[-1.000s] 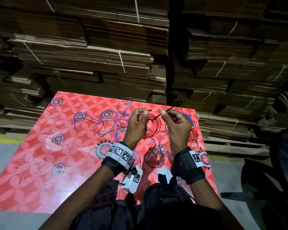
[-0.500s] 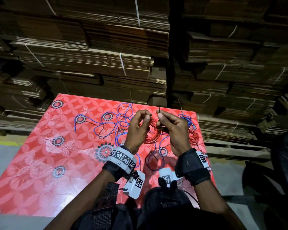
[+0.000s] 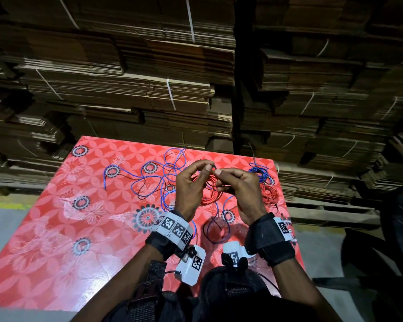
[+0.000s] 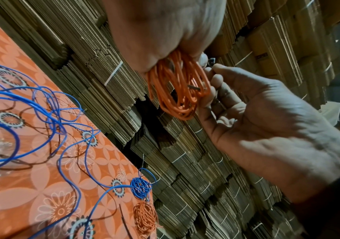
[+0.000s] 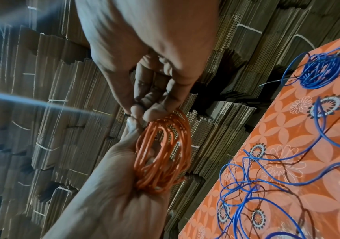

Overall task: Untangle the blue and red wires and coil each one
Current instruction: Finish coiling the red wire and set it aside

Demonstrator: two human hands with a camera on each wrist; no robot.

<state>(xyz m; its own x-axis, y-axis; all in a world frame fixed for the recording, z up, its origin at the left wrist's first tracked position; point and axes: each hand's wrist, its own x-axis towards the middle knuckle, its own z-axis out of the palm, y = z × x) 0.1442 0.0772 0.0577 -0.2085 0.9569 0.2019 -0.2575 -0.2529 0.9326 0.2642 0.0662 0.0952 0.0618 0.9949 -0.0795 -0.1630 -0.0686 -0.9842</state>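
I hold a coil of red wire [image 3: 207,190] [image 4: 177,90] [image 5: 162,153] in the air above the table's far middle. My left hand [image 3: 206,167] [image 4: 177,50] [image 5: 132,129] grips the coil from the left. My right hand [image 3: 220,173] [image 4: 214,69] [image 5: 138,111] pinches a thin dark tie [image 4: 210,61] at the coil's top, fingertips against the left thumb. Loose blue wire [image 3: 149,182] [image 4: 42,113] [image 5: 267,177] sprawls in loops on the cloth. A small blue coil [image 3: 258,170] [image 4: 141,187] [image 5: 320,74] and a red coil [image 3: 269,194] [image 4: 145,216] lie at the far right edge.
The table [image 3: 56,240] wears a red floral cloth. Tall stacks of flattened cardboard [image 3: 149,89] stand right behind its far edge. A dark chair [image 3: 400,228] is at the right. Grey floor [image 3: 0,228] shows at the left.
The two hands have drawn together until their fingertips meet. The dark tie that stuck out up and right from the right hand is now pulled in to the pinch.
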